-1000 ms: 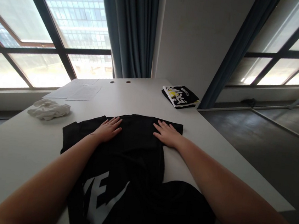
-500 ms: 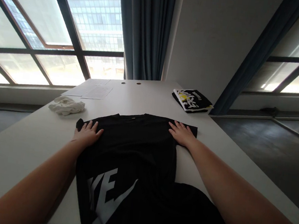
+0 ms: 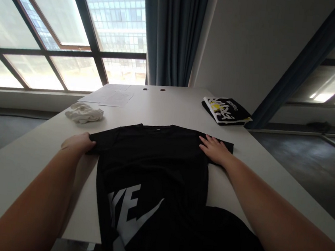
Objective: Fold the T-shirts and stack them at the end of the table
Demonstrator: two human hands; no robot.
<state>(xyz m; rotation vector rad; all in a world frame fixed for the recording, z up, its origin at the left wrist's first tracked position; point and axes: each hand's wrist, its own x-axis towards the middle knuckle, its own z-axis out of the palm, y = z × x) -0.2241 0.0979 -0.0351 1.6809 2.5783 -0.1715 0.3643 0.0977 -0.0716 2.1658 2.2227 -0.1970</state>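
A black T-shirt [image 3: 158,156] with large pale lettering and a swoosh lies spread on the white table, its collar facing away from me. Its lower part is rumpled and hangs past the near edge. My left hand [image 3: 79,142] pinches the end of the left sleeve, which is drawn out to the side. On the right sleeve, my right hand [image 3: 213,148] rests flat with fingers spread, pressing the cloth to the table.
A crumpled white cloth [image 3: 84,113] sits beyond my left hand. Paper sheets [image 3: 115,97] lie at the table's far left. Folded black and white garments [image 3: 226,111] are stacked at the far right. The white table [image 3: 163,109] reaches toward a blue-grey curtain [image 3: 174,34].
My left hand has moved outward from lying open on the shirt's shoulder to gripping the sleeve end; that sleeve is now stretched out. My right hand stays on its sleeve. The view has shifted slightly left.
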